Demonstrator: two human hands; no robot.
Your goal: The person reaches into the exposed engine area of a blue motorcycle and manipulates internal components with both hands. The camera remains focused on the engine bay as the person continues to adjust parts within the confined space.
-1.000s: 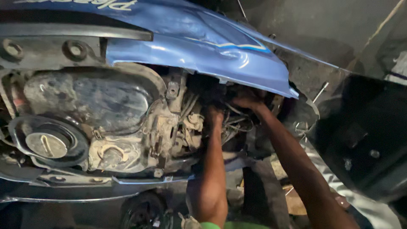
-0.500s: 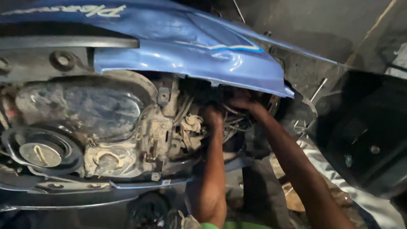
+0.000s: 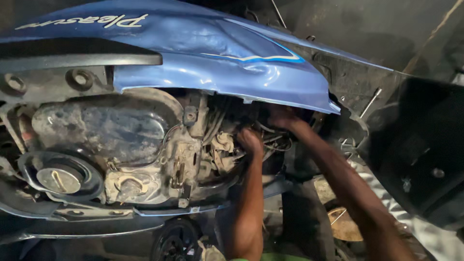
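Note:
A blue scooter body panel (image 3: 212, 53) arches over an exposed, grimy engine (image 3: 159, 154). My left hand (image 3: 250, 141) reaches into the dark engine bay just under the panel's edge, fingers curled among wires and hoses. My right hand (image 3: 285, 118) is pushed in a little higher and to the right, under the panel's lower lip. Both hands are partly hidden in shadow, and I cannot make out what either one grips. A tangle of cables (image 3: 270, 140) lies between them.
A dusty metal tank (image 3: 101, 130) and a round cap (image 3: 59, 180) sit at the left. A black wheel (image 3: 176, 241) shows below. A dark plastic panel (image 3: 420, 150) fills the right, with a metal rod (image 3: 369, 102) near it. A round brownish disc (image 3: 344, 224) lies on the floor.
The view has shifted slightly, so the scooter sits a bit further right and lower in frame. Both hands stay in the same spot inside the engine bay, with only small motions.

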